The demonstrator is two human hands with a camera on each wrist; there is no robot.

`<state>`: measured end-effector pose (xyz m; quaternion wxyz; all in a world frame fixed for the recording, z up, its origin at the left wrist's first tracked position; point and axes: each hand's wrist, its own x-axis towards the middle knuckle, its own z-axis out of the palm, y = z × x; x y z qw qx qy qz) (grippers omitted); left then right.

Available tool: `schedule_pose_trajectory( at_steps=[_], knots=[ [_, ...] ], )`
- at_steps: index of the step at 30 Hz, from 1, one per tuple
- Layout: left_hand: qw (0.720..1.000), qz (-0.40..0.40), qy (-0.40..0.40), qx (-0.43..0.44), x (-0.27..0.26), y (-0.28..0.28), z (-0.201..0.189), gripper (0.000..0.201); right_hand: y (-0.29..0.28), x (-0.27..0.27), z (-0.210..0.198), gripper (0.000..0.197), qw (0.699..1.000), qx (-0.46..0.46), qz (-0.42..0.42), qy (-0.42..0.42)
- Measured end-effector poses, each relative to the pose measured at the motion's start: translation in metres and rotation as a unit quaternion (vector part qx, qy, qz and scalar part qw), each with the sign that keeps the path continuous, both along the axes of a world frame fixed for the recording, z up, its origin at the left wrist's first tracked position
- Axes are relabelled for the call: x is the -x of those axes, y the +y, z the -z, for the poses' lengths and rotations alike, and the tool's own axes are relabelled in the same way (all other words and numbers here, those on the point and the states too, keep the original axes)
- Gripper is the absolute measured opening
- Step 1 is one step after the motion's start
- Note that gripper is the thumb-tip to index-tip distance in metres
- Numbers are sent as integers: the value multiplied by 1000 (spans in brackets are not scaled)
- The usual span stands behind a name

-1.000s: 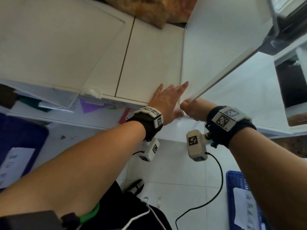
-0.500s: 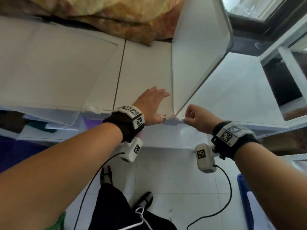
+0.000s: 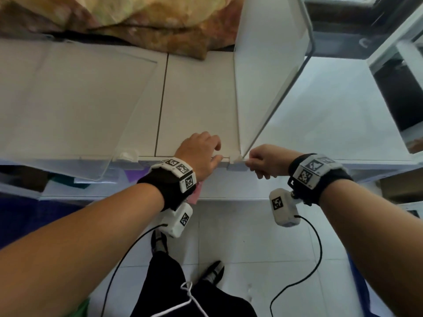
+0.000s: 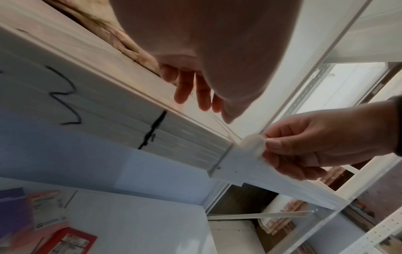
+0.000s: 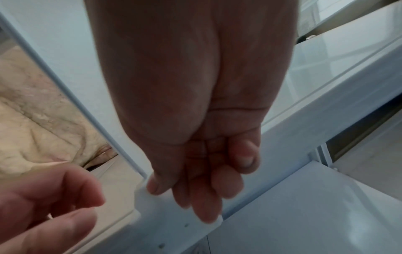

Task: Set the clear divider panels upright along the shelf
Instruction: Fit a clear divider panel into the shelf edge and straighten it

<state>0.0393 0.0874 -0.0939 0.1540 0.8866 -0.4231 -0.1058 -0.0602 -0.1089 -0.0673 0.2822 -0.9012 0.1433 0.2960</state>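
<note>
R hand [image 3: 266,161]: mid-frame, fingers curled, thumb and fingertips pinching white clip [image 3: 237,159] at shelf [image 3: 196,106] front edge.
L hand [image 3: 198,154]: just left of clip, palm down on shelf edge, fingers loosely bent, holding nothing.
Panel [image 3: 270,72]: upright, top centre-right, foot in clip.
2nd panel [image 3: 75,106]: upper left, leaning low.

two clear divider panels [image 3: 270,72] [image 3: 75,110], two hands [image 3: 196,152] [image 3: 270,161], one shelf [image 3: 199,106]
</note>
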Motion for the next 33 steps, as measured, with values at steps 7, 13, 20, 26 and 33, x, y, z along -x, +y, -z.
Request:
schedule_pose_trajectory(
  at_steps=[7,13,20,26,33],
  knots=[
    [995,58,-10,-84,8,-30,5,54,-3,4,10,32,998,-46,34,-28],
    [993,69,-52,-80,5,-31,11,53,-1,0,10,34,999,-17,22,-35],
    [994,59,-72,-60,3,-23,13,55,9,1,13,33,998,-9,30,-54],
    [995,77,-37,-61,-6,-18,9,75,6,2,8,25,999,-24,19,-30],
    [996,35,-21,-85,-24,34,21,109,17,-11,-1,32,1000,17,-8,-6]
  ],
)
